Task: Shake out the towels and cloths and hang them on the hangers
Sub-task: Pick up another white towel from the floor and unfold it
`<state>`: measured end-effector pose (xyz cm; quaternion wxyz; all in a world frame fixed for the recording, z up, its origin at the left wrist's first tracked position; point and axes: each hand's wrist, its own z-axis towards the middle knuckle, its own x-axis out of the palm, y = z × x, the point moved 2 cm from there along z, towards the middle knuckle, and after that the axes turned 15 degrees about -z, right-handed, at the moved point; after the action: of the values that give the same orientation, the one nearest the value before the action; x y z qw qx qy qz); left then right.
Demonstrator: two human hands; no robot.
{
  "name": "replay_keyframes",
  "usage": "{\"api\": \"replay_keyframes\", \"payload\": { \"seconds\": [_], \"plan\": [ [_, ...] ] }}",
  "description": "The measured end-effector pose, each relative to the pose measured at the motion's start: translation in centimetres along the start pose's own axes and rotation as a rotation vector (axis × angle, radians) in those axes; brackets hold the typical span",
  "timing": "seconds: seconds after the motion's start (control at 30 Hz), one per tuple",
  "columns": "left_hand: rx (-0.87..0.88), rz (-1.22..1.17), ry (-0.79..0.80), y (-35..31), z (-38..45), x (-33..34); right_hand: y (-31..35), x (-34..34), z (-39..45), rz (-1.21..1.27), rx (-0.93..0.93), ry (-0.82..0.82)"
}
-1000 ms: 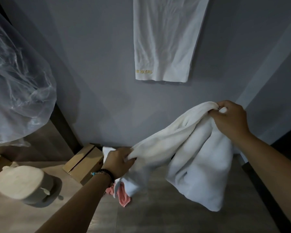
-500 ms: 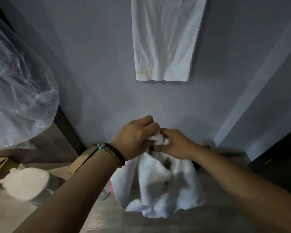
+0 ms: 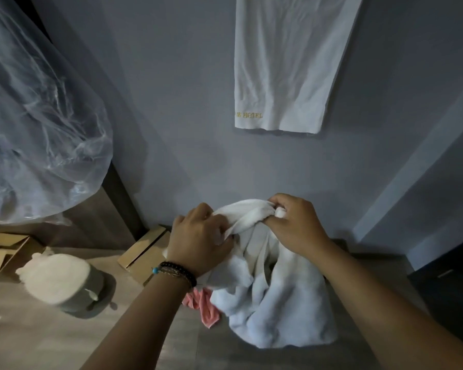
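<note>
Shake-out step: left hand (image 3: pixel 201 240) and right hand (image 3: pixel 292 222) fingers clamped on white towel (image 3: pixel 273 303) top edge; next, likely spreading toward 9 and 3 o'clock.

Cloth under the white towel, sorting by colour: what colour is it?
Pink; the cloth shows in the head view.

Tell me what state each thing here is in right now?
Left hand: grips the bunched white towel.
Right hand: grips the same towel's top edge.
Fluffy white towel: bunched, hanging from both hands.
White hotel-lettered cloth: hanging flat against the wall.
Pink cloth: crumpled, partly hidden.
</note>
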<state>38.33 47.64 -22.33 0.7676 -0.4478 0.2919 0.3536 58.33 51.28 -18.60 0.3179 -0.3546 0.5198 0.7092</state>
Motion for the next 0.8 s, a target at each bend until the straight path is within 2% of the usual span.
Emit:
{"api": "replay_keyframes", "payload": {
  "seconds": [0.17,0.33,0.5,0.63,0.8],
  "plan": [
    [-0.205,0.060,0.010,0.8,-1.2,1.7,-0.5,-0.5,-0.6,0.006,0.111,-0.062],
    [-0.281,0.018,0.036,0.9,-3.0,5.3,-1.4,-2.3,-1.0,0.029,0.216,-0.102],
    [-0.288,-0.206,0.051,1.3,-4.8,8.1,-3.1,-4.9,-1.3,0.094,0.343,-0.169],
    [-0.247,-0.448,0.026,0.2,-4.5,9.3,-3.7,-5.1,-2.0,0.154,0.402,-0.142],
    [-0.253,-0.366,-0.111,-1.3,-4.1,9.8,-3.7,-4.7,-2.5,0.170,0.387,-0.114]
  ]
}}
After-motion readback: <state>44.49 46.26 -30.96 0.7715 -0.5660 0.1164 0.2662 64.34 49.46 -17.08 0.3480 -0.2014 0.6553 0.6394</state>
